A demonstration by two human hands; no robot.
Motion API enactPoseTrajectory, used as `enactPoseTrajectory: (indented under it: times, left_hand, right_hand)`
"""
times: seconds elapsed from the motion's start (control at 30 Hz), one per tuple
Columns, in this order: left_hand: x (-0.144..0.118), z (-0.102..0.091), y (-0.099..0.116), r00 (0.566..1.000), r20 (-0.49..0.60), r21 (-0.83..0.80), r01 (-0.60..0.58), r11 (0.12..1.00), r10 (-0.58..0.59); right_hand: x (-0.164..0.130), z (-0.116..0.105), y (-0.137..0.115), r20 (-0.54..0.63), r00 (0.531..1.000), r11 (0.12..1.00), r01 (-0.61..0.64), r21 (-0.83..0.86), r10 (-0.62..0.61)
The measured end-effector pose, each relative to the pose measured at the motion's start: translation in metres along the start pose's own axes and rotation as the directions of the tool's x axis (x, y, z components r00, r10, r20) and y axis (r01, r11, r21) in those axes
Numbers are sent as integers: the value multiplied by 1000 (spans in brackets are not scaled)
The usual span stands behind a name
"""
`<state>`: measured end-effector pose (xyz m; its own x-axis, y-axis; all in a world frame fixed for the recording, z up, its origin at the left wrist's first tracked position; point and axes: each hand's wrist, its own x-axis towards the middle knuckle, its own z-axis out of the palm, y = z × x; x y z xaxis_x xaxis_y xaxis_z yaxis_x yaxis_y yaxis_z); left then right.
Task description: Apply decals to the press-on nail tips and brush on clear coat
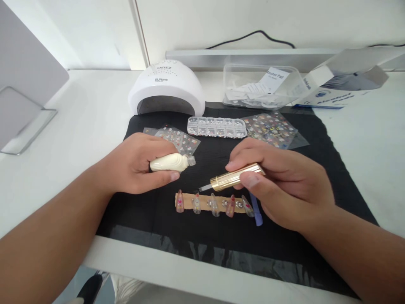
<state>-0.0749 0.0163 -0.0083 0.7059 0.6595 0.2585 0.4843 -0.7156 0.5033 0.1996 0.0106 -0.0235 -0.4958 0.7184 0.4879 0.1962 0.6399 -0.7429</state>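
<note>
1. The tan strip bears five pointed nail tips in a row, some with pink or red decoration. The left hand, beyond the strip's left end, grips the cream polish bottle between thumb and fingers, its glass neck toward the right.
2. Just above the strip's right half, the right hand pinches the gold brush cap between thumb and fingers; its brush points left, near the tips.
3. Progress, as I judge it: the bottle is uncapped and decoration is on several tips, but brushing is not under way at this instant. Which tips are coated or left uncoated, I cannot tell.
4. Containers: the bottle is opaque, its level hidden. Beyond the strip, the clear twelve-compartment rhinestone case holds small sparkling pieces.
5. Farther beyond, toward the right, the clear plastic tub holds white packets, one labelled "Alcohol Pad"; the open Alcohol Pads carton shows indistinct contents.
</note>
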Motion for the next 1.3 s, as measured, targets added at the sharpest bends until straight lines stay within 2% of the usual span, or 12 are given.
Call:
enactPoseTrajectory:
  times: [0.1, 0.2, 0.3, 0.37, 0.57, 0.8, 1.0, 1.1, 1.23, 1.3]
  left_hand:
    - [0, 0, 0, 1000, 2, 3, 0, 1000, 0]
    - [0, 2, -1, 1000, 0, -18, -16, 1000, 16]
    - [0, 3, -1, 999, -8, -32, -34, 999, 34]
    - [0, 4, -1, 999, -16, -40, -35, 999, 35]
    - [1, 6, 0, 1000, -7, -47, -25, 999, 24]
    - [0, 6, 0, 1000, 1, -50, -25, 998, 25]
    - [1, 8, 0, 1000, 1, -63, -25, 998, 25]
    - [2, 9, 2, 1000, 8, -68, -27, 997, 28]
    - [3, 10, 5, 999, 32, -62, -20, 998, 22]
    - [3, 10, 5, 999, 39, -59, -17, 998, 19]
  right_hand:
    - [-3, 0, 6, -60, 992, 974, -95, 206, 109]
    - [-3, 2, 10, -198, 962, 924, -104, 369, 188]
    - [-1, 3, 9, -327, 912, 895, -88, 437, 250]
    - [0, 4, 7, -356, 888, 886, -108, 452, 290]
    - [2, 7, 3, -311, 893, 872, -156, 463, 325]
    - [1, 9, 4, -275, 919, 876, -129, 465, 282]
    - [-2, 9, 5, -243, 926, 886, -163, 433, 290]
    - [-1, 9, 4, -188, 946, 919, -189, 347, 266]
    - [6, 8, -2, -50, 979, 971, -191, 142, 200]
    - [8, 7, -5, -4, 982, 977, -185, 102, 186]
